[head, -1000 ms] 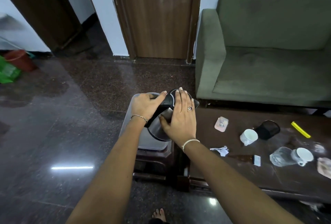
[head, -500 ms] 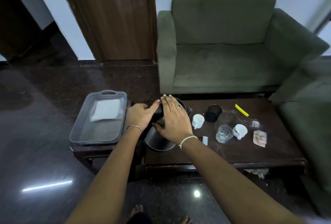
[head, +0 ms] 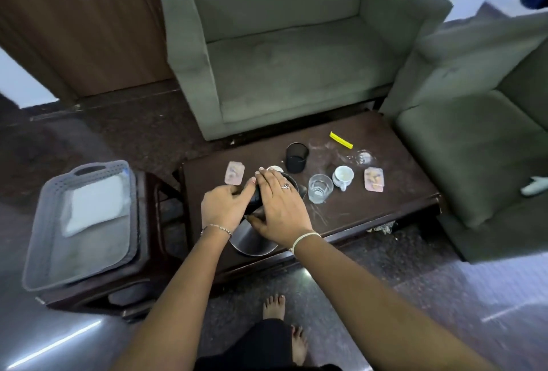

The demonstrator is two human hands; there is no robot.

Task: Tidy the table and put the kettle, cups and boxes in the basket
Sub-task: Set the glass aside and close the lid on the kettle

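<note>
1. The kettle (head: pixel 252 240) is at the near-left edge of the worktop (head: pixel 400 192), directly under both grips. Only its steel body shows below them, and I cannot tell whether it rests there or is lifted.
2. Your left grip (head: pixel 225 207) is curled round the black handle, with the thumb laid forward (a bracelet at the wrist).
3. Your right grip (head: pixel 278 207) lies flat over the lid with straight fingers. The thumb presses the kettle's side, and it clasps nothing.
4. Both forearms reach forward and converge on the kettle.
5. Count:
   - One kettle.
   - Two cups: a cup (head: pixel 343 176) right of the glass (head: pixel 319 188), and a cup (head: pixel 275 168) half hidden behind your right fingertips.
   - Two boxes: a box (head: pixel 235 173) just beyond your left grip, and a box (head: pixel 374 179) far right.
   - One glass.
   - One black holder (head: pixel 296 158).
   - One yellow stick (head: pixel 341 139).
6. One basket (head: pixel 44 222) sits on a stool (head: pixel 154 266) left of the worktop, apart from both grips.
</note>
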